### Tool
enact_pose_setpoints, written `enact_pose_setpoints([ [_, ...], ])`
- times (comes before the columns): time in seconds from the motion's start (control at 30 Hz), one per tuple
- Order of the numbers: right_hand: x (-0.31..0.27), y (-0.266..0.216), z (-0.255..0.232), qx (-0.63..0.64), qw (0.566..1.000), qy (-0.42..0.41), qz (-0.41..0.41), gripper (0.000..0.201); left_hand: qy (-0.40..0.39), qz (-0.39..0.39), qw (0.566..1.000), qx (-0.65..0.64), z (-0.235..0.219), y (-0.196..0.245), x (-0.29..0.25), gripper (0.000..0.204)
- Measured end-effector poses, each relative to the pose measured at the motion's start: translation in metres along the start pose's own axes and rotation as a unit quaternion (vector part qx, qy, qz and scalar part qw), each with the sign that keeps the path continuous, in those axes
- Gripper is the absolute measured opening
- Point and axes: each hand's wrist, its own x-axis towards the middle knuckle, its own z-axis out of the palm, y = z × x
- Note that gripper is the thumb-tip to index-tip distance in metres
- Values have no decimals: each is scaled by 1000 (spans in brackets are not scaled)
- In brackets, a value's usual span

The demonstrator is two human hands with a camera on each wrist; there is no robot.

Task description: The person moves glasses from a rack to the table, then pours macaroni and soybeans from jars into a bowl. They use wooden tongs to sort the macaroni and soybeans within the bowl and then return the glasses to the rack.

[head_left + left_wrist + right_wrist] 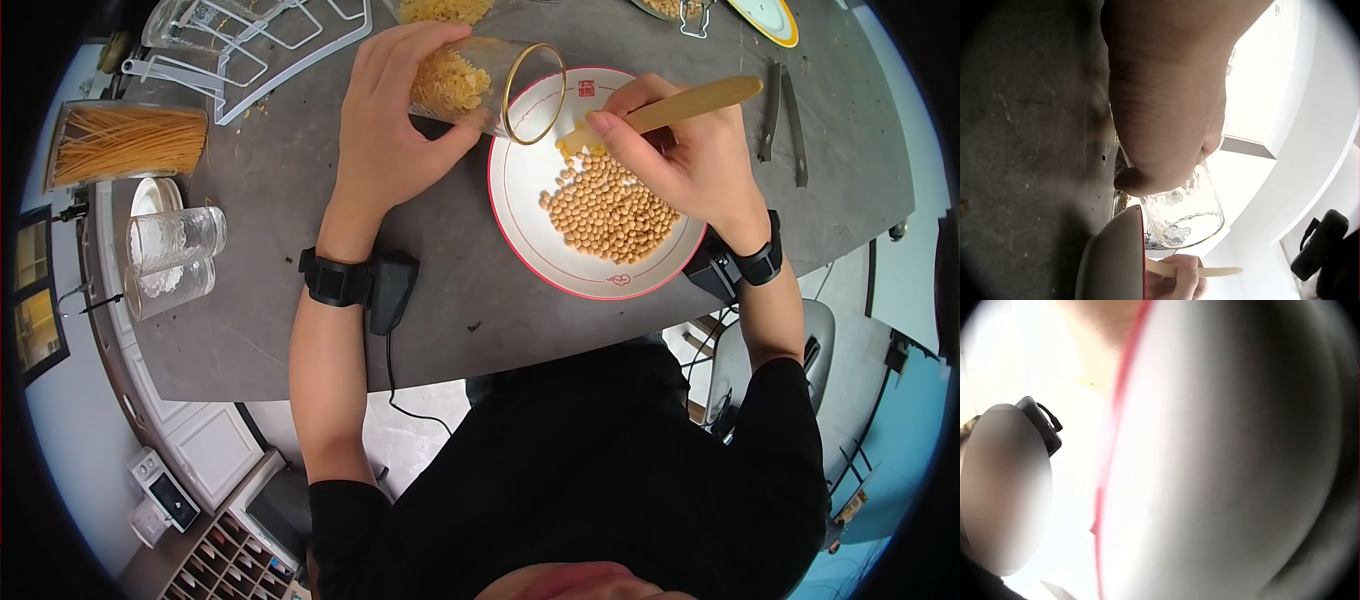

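Note:
The left hand (395,120) grips a glass jar (495,80) with a gold rim, tilted with its mouth over the plate; yellow pasta (450,82) lies inside. In the left wrist view the left hand (1163,106) curls round the glass jar (1185,215). Pinched in the right hand (685,150) is a wooden utensil (700,102), its far end low over the white red-rimmed plate (520,215). Yellow pieces (580,140) are at that end, beside a heap of beige beans (610,215). The right wrist view shows mostly the plate's outer side (1222,444).
Left on the grey table (440,300) are a container of spaghetti (130,143), drinking glasses (165,240) and a white rack (290,60). Dark utensils (771,112) lie right of the plate, with a yellow-rimmed dish (768,18) behind. Another pasta container (445,10) stands at the back.

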Motion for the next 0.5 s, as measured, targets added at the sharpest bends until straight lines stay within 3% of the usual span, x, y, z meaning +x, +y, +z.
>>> enact_pose_setpoints([
  [0.5, -2, -1, 2, -4, 1000, -12, 8, 21, 1, 1, 1000, -1, 0, 1, 0, 63],
])
